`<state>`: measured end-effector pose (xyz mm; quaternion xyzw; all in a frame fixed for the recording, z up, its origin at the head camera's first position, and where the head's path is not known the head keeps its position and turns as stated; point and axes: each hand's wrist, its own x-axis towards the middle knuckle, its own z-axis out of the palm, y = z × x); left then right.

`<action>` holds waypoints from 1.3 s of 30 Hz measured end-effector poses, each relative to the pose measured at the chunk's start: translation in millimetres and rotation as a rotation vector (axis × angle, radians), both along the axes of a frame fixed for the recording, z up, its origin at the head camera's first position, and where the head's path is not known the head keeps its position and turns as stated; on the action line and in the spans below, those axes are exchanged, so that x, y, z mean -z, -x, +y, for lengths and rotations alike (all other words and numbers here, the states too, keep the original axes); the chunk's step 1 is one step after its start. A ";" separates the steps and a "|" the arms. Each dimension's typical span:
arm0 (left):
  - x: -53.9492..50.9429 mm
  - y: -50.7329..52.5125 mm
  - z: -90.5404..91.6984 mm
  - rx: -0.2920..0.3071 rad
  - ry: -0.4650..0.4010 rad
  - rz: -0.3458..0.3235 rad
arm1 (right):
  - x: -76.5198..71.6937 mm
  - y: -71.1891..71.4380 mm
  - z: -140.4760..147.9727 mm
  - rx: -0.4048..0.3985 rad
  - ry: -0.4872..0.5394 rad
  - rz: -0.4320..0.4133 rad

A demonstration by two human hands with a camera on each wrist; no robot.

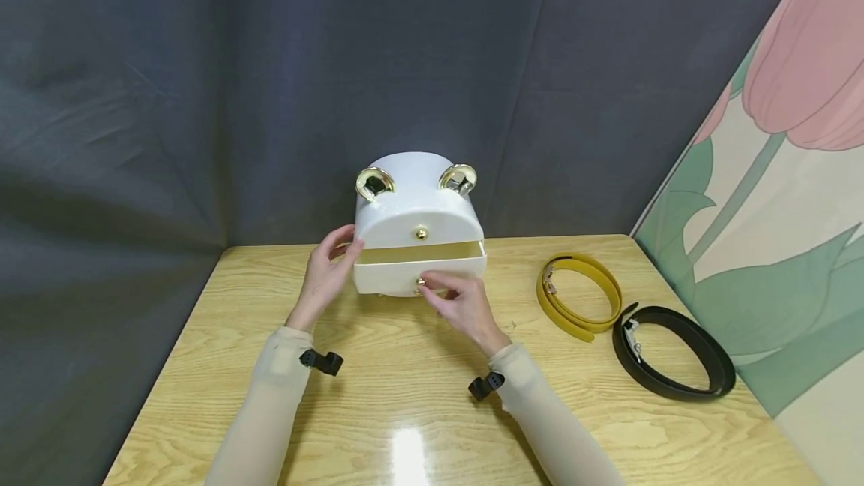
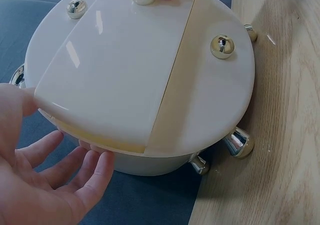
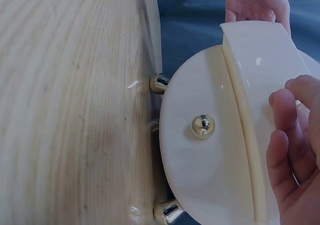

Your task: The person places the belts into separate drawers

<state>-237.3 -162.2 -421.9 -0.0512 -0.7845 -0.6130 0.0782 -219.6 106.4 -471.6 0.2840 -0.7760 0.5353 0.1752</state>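
Observation:
A white round-topped storage box [image 1: 418,193] with gold knobs stands at the back of the table, its middle drawer [image 1: 385,274] pulled partly out. My right hand [image 1: 466,306] pinches that drawer's gold knob between thumb and fingertips. At the box's left side is my left hand [image 1: 326,276]. In the left wrist view, its thumb touches the drawer's edge and its loosely bent fingers [image 2: 75,170] lie along the box's side. A lower gold knob [image 3: 203,127] shows below the pulled-out drawer in the right wrist view.
To the right on the wooden table [image 1: 351,426] lie a coiled yellow belt [image 1: 610,283] and a coiled black belt [image 1: 718,358]. A dark curtain [image 1: 378,51] hangs behind the box. A flower-patterned panel [image 1: 742,246] stands along the right side.

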 end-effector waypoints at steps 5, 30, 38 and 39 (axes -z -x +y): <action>-0.1 0.5 -1.7 0.005 0.007 -0.007 | -2.7 -6.2 0.7 0.006 -0.006 -0.019; 0.3 2.1 -3.3 0.009 -0.002 -0.005 | -1.3 -32.4 1.7 0.007 0.000 -0.006; -0.1 1.4 -2.3 0.014 0.010 -0.015 | 0.6 -39.2 4.6 0.003 -0.004 0.037; -0.1 1.7 -2.2 0.014 0.007 -0.014 | 0.9 -39.6 4.5 0.005 -0.003 0.042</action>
